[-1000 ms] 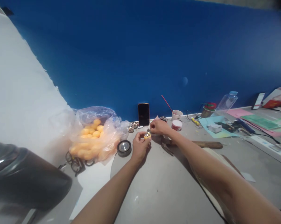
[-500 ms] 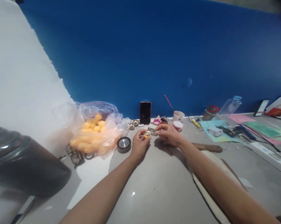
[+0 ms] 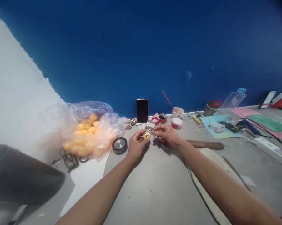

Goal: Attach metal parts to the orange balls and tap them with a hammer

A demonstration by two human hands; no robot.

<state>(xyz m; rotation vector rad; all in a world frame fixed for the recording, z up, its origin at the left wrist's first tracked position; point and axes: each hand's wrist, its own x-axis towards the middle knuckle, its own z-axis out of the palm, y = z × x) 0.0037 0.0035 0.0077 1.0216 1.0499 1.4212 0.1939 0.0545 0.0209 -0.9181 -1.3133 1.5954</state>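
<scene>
My left hand [image 3: 136, 143] is closed around a small yellow ball [image 3: 146, 135] whose upper side carries shiny silvery-gold pieces. Just right of it, the fingertips of my right hand [image 3: 165, 135] are pinched on the edge of a small grey-white sheet [image 3: 150, 125] with a shiny strip along its near side. The sheet is close to the ball; whether they touch I cannot tell. Behind my left hand lie two shiny faceted balls [image 3: 128, 125]. A clear plastic bag [image 3: 108, 128] full of yellow balls [image 3: 86, 127] lies on the left.
A round black-rimmed tin [image 3: 119, 145] stands left of my hands. A phone [image 3: 142, 111] leans on the blue wall. Behind my right hand are a pink-white tub [image 3: 176, 123] and a paper cup [image 3: 178, 112] with a red stick. A wooden-handled tool [image 3: 205, 144] and a power strip [image 3: 272, 151] lie right.
The view has shifted slightly. The sheet in my right hand has turned, so its pale face now shows behind the ball. Both hands keep their hold.
</scene>
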